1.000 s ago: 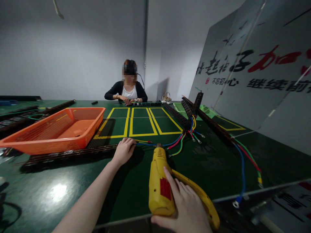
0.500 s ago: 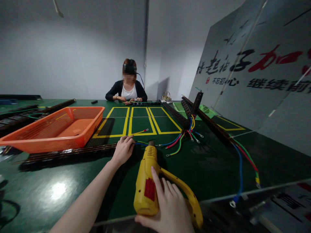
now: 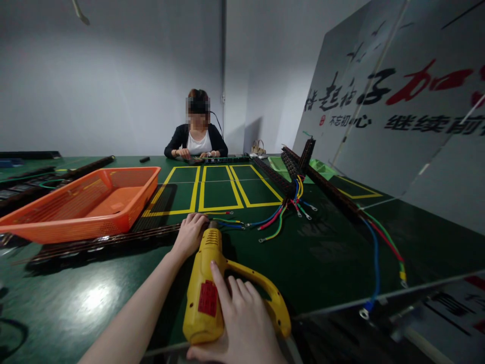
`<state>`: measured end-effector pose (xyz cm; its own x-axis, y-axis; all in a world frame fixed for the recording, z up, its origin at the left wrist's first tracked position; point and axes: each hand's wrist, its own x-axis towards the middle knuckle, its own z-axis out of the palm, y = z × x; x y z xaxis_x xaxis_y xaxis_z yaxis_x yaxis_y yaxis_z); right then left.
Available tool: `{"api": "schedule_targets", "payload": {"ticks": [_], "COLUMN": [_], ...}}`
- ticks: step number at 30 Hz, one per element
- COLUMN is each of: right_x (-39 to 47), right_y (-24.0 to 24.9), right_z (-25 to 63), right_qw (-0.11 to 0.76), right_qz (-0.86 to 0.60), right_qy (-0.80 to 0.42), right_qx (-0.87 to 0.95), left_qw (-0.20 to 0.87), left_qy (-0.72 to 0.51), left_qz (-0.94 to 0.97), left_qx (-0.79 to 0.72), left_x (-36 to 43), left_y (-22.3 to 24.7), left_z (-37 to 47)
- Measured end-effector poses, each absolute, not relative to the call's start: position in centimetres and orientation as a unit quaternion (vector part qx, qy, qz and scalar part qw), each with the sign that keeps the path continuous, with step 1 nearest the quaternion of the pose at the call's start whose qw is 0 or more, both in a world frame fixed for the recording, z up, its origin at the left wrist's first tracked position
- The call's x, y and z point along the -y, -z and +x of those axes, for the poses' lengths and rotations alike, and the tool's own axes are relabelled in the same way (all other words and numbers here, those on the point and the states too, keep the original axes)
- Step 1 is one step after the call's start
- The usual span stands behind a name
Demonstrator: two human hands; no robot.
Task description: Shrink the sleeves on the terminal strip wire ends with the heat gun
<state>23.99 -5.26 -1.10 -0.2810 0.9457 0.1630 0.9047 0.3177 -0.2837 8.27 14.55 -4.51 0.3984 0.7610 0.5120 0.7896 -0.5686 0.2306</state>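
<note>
A yellow heat gun lies in the grip of my right hand, whose index finger stretches along its body. Its nozzle points away from me and is close beside my left hand. My left hand is closed around the wires at the end of a long dark strip. Blue, green-yellow and red-tipped wires with ring terminals stick out to the right of my fingers; part of them is hidden behind the hand and nozzle.
An orange basket stands at the left, just behind the strip. More dark strips with coloured wires lie at the right, some wires hanging past the table edge. Across the green table sits a person handling a strip.
The heat gun and my right hand have moved left, bringing the nozzle beside my left hand. The red-tipped wire now lies lower, nearer the other wires.
</note>
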Motion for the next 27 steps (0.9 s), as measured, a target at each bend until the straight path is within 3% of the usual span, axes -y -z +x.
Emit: {"api": "schedule_targets", "payload": {"ticks": [13, 27], "right_x": [5.3, 6.5], "right_y": [0.6, 1.0], "right_z": [26.2, 30.6], "right_qw": [0.151, 0.157], "right_qz": [-0.584, -0.640], "right_qy": [-0.119, -0.086], "right_qx": [0.788, 0.748], "left_qw": [0.014, 0.026], "left_qy": [0.301, 0.295], "left_qz": [-0.829, -0.826], "left_qx": [0.471, 0.479], "left_x": [-14.3, -14.0], "left_y": [4.2, 3.9], "left_z": [8.4, 8.5]}}
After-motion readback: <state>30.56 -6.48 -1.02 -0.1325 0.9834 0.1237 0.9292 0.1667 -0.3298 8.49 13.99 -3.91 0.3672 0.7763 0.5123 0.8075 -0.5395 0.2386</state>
